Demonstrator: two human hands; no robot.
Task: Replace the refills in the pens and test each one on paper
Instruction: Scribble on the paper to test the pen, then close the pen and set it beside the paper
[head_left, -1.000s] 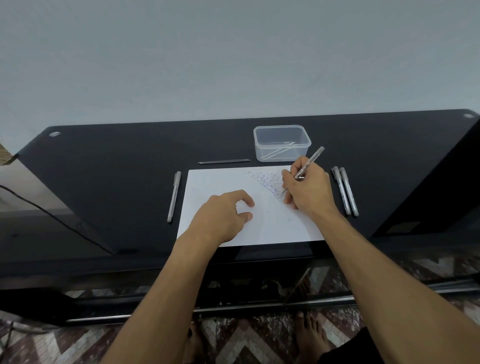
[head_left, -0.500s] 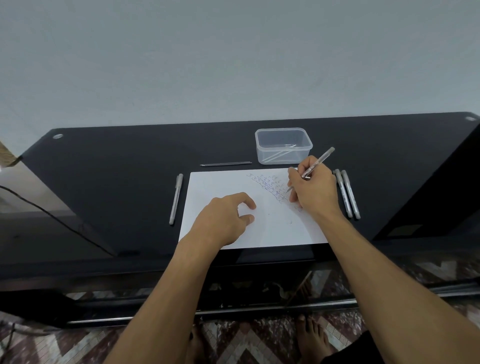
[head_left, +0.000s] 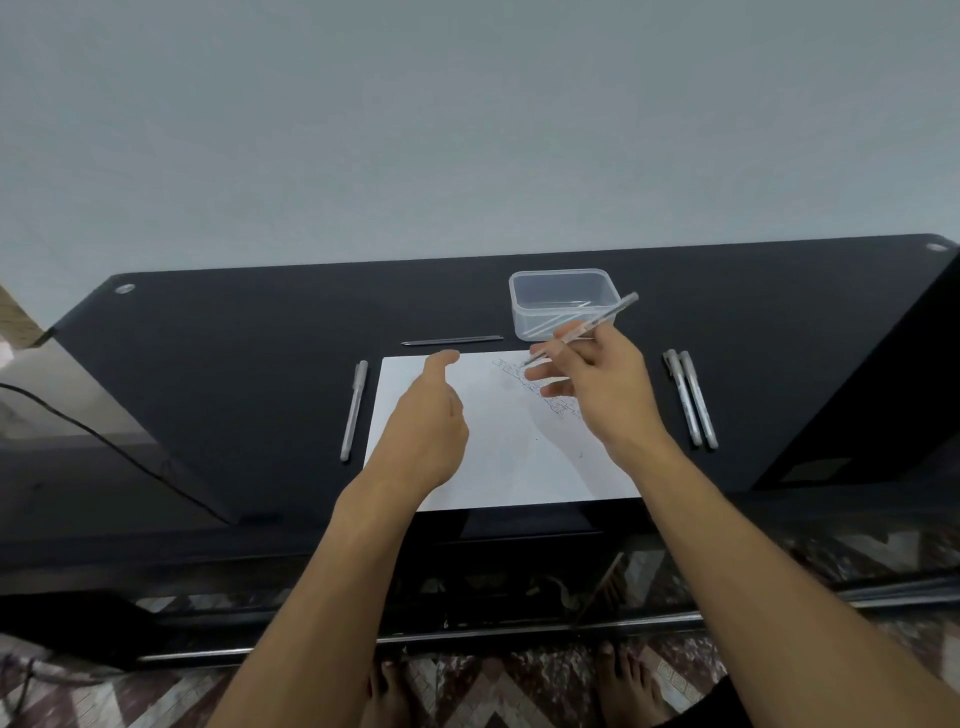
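Observation:
A white sheet of paper (head_left: 498, 452) lies on the black glass table (head_left: 249, 364), with blue scribbles near its top right corner. My right hand (head_left: 597, 395) holds a clear pen (head_left: 597, 322) lifted above the scribbles, tip pointing down-left. My left hand (head_left: 431, 421) hovers over the paper's left half, thumb raised, fingers loose and holding nothing. One grey pen (head_left: 354, 410) lies left of the paper. Two more pens (head_left: 693, 400) lie side by side to its right. A thin dark refill (head_left: 452, 341) lies behind the paper.
A clear plastic box (head_left: 563, 301) with thin refills inside stands behind the paper, just beyond my right hand. A dark cable (head_left: 104, 436) runs along the left. The table's front edge lies right below the paper. My bare feet stand on patterned floor tiles (head_left: 467, 691).
My right hand has lifted the pen off the paper and moved up and left. My left hand has risen from the sheet and opened.

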